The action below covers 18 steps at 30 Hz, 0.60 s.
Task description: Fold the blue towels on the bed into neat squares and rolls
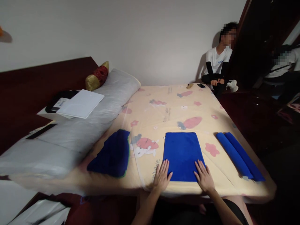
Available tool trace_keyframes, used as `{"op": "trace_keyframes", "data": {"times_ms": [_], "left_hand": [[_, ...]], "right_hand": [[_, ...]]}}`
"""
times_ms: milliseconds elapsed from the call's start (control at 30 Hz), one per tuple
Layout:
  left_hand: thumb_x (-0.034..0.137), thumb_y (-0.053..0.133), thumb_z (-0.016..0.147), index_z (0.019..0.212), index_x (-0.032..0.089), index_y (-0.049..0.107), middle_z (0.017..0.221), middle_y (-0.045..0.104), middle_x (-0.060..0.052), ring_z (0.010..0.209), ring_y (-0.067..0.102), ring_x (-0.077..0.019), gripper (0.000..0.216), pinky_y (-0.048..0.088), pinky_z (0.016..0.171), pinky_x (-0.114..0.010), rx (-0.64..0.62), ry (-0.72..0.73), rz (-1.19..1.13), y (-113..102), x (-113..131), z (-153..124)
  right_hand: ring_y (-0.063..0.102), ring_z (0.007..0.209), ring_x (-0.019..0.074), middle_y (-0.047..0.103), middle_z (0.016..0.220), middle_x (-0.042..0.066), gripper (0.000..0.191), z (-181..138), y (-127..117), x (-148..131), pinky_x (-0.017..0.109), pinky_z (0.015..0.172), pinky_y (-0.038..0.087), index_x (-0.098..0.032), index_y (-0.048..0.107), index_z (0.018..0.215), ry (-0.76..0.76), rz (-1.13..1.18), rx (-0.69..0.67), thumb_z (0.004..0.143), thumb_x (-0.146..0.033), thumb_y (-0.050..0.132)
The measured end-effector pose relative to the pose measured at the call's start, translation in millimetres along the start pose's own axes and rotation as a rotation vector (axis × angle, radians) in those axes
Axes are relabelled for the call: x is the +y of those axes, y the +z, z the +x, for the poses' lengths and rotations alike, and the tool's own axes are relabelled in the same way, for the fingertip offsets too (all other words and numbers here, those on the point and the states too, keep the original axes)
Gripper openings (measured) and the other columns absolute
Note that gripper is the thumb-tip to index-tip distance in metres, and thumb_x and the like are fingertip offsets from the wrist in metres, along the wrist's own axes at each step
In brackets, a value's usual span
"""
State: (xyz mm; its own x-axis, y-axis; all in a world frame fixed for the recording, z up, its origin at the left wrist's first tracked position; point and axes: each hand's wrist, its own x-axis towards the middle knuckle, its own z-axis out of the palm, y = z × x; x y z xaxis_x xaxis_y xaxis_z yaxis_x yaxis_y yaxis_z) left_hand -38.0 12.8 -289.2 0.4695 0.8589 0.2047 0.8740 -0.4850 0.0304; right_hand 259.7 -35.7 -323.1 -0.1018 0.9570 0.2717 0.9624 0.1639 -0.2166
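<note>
A blue cloth [182, 154], folded into a neat rectangle, lies flat near the bed's front edge. My left hand [162, 175] rests on its left side with the fingers stretched out. On the opposite edge, my right hand [203, 175] lies flat, fingers pointing away from me. To the left is a crumpled darker blue cloth [112, 154] with a green edge. Two blue rolled cloths [239, 156] lie side by side to the right of my right hand.
A bed [173, 109] with a rabbit-and-carrot sheet spreads before me. Along its left side are a long grey pillow [93, 128], a white box lid [81, 103] and a red-gold bolster [97, 76]. A phone [201, 85] lies at the far corner, near a seated person [217, 61].
</note>
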Motion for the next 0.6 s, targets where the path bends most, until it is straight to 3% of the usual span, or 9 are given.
{"op": "trace_keyframes", "data": {"times_ms": [133,233,367,500,600], "left_hand": [[0.048,0.040,0.096,0.153,0.023,0.009,0.154,0.034,-0.005,0.142,0.029,-0.0228,0.070,0.019,0.117,-0.046,-0.018,0.083,0.020,-18.9,-31.3,-13.8],[0.045,0.040,0.096,0.153,0.023,0.008,0.155,0.032,-0.006,0.144,0.025,-0.0247,0.069,0.013,0.118,-0.051,-0.017,0.068,0.014,-30.6,-28.7,-7.0],[0.032,0.031,0.099,0.153,0.019,0.005,0.157,0.027,-0.007,0.144,0.024,-0.0218,0.062,0.016,0.118,-0.048,0.009,0.005,-0.032,-26.2,6.3,19.9],[0.022,0.030,0.097,0.153,0.018,0.007,0.156,0.029,-0.007,0.143,0.027,-0.0204,0.061,0.024,0.116,-0.044,0.013,-0.015,-0.078,4.0,52.5,43.4],[0.025,0.032,0.097,0.153,0.020,0.009,0.155,0.031,-0.006,0.142,0.029,-0.0207,0.061,0.028,0.114,-0.044,0.003,-0.041,-0.087,19.9,66.6,47.6]], "right_hand": [[0.029,0.142,0.0241,0.030,0.155,0.007,0.067,-18.8,-10.2,24.6,0.049,0.114,0.023,-0.024,0.008,0.153,0.027,-0.025,0.004,0.098,-0.049,0.036],[0.027,0.143,0.0266,0.025,0.156,0.008,0.067,-10.6,-16.0,13.6,0.053,0.114,0.022,-0.025,0.008,0.153,0.081,-0.033,0.021,0.098,-0.050,0.034],[0.023,0.144,0.0229,0.022,0.157,0.007,0.057,25.7,-10.1,-28.3,0.048,0.115,0.023,-0.024,0.009,0.153,-0.005,0.025,0.008,0.100,-0.034,0.027],[0.024,0.144,0.0201,0.027,0.155,0.007,0.057,56.9,12.9,-71.6,0.043,0.115,0.025,-0.020,0.016,0.152,-0.101,0.076,-0.061,0.096,-0.016,0.026],[0.030,0.141,0.0205,0.034,0.152,0.007,0.057,61.7,24.6,-80.0,0.041,0.114,0.028,-0.021,0.022,0.151,-0.110,0.081,-0.083,0.095,-0.018,0.031]]}}
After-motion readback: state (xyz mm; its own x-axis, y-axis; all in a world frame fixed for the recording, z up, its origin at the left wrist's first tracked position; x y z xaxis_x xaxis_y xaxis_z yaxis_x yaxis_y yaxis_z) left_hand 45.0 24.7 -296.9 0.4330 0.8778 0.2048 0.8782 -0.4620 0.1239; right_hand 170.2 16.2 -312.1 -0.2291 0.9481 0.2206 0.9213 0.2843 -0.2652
